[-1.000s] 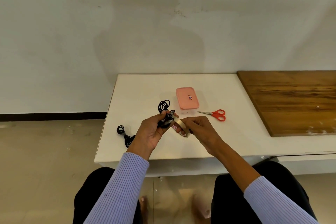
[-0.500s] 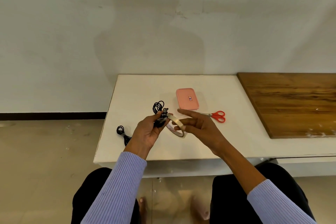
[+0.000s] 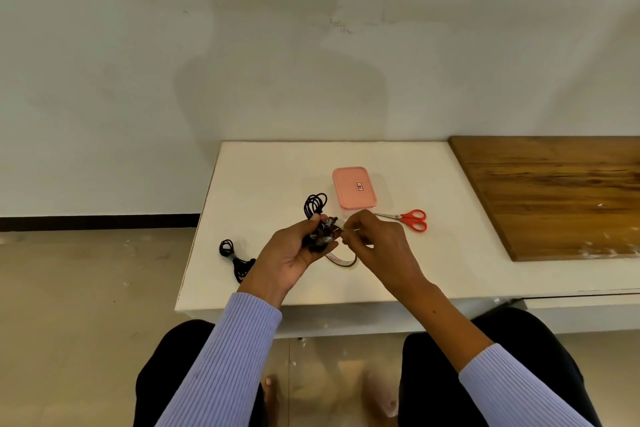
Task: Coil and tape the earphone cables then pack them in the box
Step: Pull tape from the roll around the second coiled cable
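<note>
The left hand (image 3: 294, 253) clutched the springy, light coil (image 3: 317, 218) at its waist; the right hand (image 3: 374, 243) pinched tape (image 3: 341, 260), grip unclear.

Scissors (image 3: 408, 218) just right of pink box (image 3: 354, 191) — bare table (image 3: 467, 253) further right, until wooden board (image 3: 554, 194).

Over the white worktop (image 3: 277, 163), the left hand (image 3: 294, 253) grips a coiled black earphone cable (image 3: 315, 206), its loops sticking up above the fingers. The right hand (image 3: 374, 239) pinches at the bundle's middle, with a tape roll (image 3: 341, 260) hanging just beneath the two hands. A second coiled cable (image 3: 233, 258) lies on the worktop to the left. Behind the hands sits a closed pink box (image 3: 354, 187), and red-handled scissors (image 3: 410, 219) lie to its right, near a wooden board (image 3: 554, 191).
</note>
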